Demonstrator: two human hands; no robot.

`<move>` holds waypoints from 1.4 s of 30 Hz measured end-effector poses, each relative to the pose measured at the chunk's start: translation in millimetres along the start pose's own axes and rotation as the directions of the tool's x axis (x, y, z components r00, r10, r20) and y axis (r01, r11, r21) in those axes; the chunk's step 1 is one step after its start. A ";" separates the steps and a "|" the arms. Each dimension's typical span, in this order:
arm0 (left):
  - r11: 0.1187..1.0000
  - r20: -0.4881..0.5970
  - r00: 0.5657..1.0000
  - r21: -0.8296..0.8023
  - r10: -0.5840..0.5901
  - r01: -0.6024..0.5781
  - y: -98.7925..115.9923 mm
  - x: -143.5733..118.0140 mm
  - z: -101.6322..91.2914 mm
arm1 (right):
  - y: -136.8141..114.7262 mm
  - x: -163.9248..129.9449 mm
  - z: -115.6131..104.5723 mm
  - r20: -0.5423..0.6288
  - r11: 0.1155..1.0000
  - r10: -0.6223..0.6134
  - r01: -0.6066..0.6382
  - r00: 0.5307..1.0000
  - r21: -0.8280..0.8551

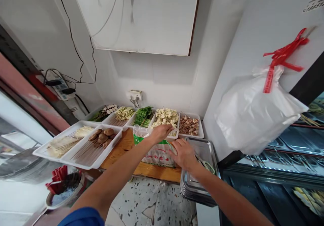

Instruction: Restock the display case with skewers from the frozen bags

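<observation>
My left hand [161,132] reaches forward over a white tray of pale cubed skewers [165,117], fingers curled at its near edge; I cannot tell whether it grips anything. My right hand [184,154] lies palm down with fingers spread on a printed plastic bag [157,153] that rests on a wooden board [121,148]. Right beside that hand stands a stack of steel trays [202,172].
White trays hold skewers: mushrooms [102,136], pale strips [63,144], green chives [143,115], brownish pieces [189,125] and others along the wall. A wall socket [135,94] is behind. A white bag with red ties [255,114] hangs at right above a glass display case [283,182].
</observation>
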State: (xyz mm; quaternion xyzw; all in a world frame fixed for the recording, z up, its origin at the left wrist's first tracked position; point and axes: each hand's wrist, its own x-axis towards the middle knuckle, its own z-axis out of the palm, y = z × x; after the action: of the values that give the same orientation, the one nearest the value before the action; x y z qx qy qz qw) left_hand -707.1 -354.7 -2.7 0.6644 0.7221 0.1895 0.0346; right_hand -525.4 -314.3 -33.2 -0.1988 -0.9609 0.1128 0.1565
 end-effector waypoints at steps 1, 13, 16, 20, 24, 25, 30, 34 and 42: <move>1.000 0.002 1.000 0.000 -0.004 0.004 -0.2 2.2 0.2 | -11.2 8.3 -0.1 0.029 1.000 -0.005 0.005 1.000 -0.013; 0.915 -0.206 0.922 0.174 -0.328 0.365 -27.2 -3.5 16.1 | -16.3 7.0 20.9 0.212 0.990 -0.020 0.049 0.977 -0.130; 0.889 -0.273 0.878 0.131 -0.393 0.439 -31.8 -0.3 14.2 | -12.4 14.9 17.2 0.228 0.999 0.015 -0.003 0.974 -0.052; 0.973 -0.252 0.940 -0.034 -0.230 0.228 -28.9 -1.1 7.7 | 4.9 32.1 18.1 0.226 0.967 -0.037 -0.022 0.973 0.255; 0.994 -0.243 0.964 -0.054 -0.104 0.094 -22.8 -10.8 8.6 | 13.4 43.9 25.4 0.221 0.939 0.031 -0.104 0.975 0.328; 0.994 -0.249 0.963 -0.062 -0.101 0.089 -22.5 -12.7 9.4 | 12.8 45.9 26.9 0.216 0.930 0.037 -0.113 0.976 0.349; 0.984 -0.273 0.946 -0.071 -0.177 0.163 -20.5 -15.0 0.7 | 5.3 53.5 33.2 0.214 0.908 -0.043 -0.051 0.976 0.416; 0.972 -0.446 0.877 0.057 -0.181 0.230 1.6 -38.1 -16.3 | 7.8 58.6 47.3 0.265 0.800 0.103 -0.238 0.959 0.550; 0.650 -0.066 0.680 -0.375 -0.730 0.661 22.4 -100.3 51.4 | 16.5 59.3 64.5 0.377 0.460 0.130 -0.393 0.917 0.796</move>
State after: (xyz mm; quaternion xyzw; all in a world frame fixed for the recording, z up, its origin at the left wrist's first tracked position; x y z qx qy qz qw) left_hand -658.9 -439.5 -63.4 0.2950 0.8804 0.3456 0.1357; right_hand -593.8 -284.8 -82.3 -0.2240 -0.7452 0.6222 0.0859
